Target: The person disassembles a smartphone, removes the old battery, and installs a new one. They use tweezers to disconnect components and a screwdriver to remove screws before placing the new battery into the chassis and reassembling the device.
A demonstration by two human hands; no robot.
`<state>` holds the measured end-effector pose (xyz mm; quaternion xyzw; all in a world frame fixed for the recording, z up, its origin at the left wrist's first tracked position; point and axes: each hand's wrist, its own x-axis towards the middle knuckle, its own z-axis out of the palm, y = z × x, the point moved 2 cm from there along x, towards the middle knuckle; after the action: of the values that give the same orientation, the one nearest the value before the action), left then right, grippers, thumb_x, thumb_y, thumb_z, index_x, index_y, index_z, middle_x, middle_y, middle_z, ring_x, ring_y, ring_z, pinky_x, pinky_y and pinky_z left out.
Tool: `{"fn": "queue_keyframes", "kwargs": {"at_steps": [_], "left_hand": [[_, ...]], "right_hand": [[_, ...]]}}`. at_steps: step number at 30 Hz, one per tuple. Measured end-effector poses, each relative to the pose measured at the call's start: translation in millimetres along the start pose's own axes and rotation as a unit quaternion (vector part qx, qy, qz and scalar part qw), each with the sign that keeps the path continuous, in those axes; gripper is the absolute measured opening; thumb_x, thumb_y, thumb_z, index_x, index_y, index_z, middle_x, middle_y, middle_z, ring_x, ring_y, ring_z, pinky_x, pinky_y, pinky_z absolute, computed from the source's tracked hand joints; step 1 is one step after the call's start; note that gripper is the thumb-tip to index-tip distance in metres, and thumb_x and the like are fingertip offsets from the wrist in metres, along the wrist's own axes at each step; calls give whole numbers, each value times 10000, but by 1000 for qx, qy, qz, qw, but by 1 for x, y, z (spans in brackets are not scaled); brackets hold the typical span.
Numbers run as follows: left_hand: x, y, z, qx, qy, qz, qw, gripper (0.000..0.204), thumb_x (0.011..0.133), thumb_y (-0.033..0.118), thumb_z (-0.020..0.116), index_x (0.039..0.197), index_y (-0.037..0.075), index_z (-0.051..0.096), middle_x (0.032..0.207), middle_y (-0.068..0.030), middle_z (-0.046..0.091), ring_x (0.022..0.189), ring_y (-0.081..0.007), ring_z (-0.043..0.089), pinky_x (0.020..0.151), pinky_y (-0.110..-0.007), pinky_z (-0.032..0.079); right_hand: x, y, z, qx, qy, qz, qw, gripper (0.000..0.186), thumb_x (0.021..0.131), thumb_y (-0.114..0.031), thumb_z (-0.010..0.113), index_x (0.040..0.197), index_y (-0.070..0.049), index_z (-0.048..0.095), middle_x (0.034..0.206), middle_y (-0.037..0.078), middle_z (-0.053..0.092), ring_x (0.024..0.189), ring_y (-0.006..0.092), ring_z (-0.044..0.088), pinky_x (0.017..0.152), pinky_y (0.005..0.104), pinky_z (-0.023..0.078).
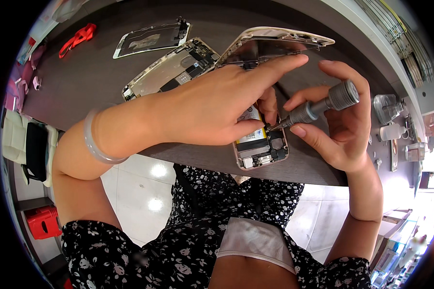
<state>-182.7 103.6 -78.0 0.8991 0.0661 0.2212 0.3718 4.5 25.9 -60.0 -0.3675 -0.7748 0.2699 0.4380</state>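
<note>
An opened smartphone (248, 150) lies near the table's front edge, its battery and inner parts bare. Its screen (284, 37) stands tilted up at the far end. Between the thumb and fingers of my right hand (345, 135) is a grey metal screwdriver (341, 95), slanting down to the left with its tip in the phone. My left hand (217, 106) reaches across from the left. Its index finger stretches beside the raised screen, while the thumb and bent fingers close together at the screwdriver's tip. Whatever they pinch there is too small to tell.
Behind my left hand lie another opened phone housing (171, 72) and a loose white-framed screen (152, 41). A red strap (78, 39) rests at the far left. Clear jars (386, 108) and a small white bottle (392, 131) stand on the right, below a shelf with stacked panels (388, 33).
</note>
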Motion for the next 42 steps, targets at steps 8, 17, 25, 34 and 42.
{"fn": "queue_keyframes", "kwargs": {"at_steps": [8,17,25,34,42], "left_hand": [[1,0,0,12,11,5,1000,899,741,-43,679,1480,76,181,907,-47,650,865,-178,663,898,-337,457],[0,3,0,-1,17,3,1000,924,732,-43,678,1491,125,178,870,-56,650,803,-166,646,624,-269,463],[1,1,1,-1,23,3,1000,915,736,-47,666,1492,122,178,937,-77,636,802,-170,641,579,-276,462],[1,1,0,-42,-3,-39,998,888,752,-70,632,1494,124,183,948,-81,586,811,-165,605,664,-292,491],[0,1,2,-10,18,-17,1000,900,742,-70,637,1495,125,185,938,-70,539,771,-155,564,696,-293,491]], "right_hand": [[1,-1,2,22,5,7,1000,835,762,6,740,1397,-13,199,953,188,643,881,206,637,826,310,494],[0,0,1,16,6,5,1000,870,759,2,742,1418,-4,175,957,194,640,890,217,635,837,326,492],[-1,6,6,-35,1,-94,995,940,749,14,738,1428,-61,92,1015,230,613,917,258,625,816,353,506],[3,-3,5,-176,-62,-166,968,834,746,32,729,1383,-61,200,1100,273,559,926,273,612,779,362,513],[8,-8,-1,-119,-100,-171,973,756,757,99,633,1376,-60,229,1138,279,534,970,290,593,815,382,507]]}}
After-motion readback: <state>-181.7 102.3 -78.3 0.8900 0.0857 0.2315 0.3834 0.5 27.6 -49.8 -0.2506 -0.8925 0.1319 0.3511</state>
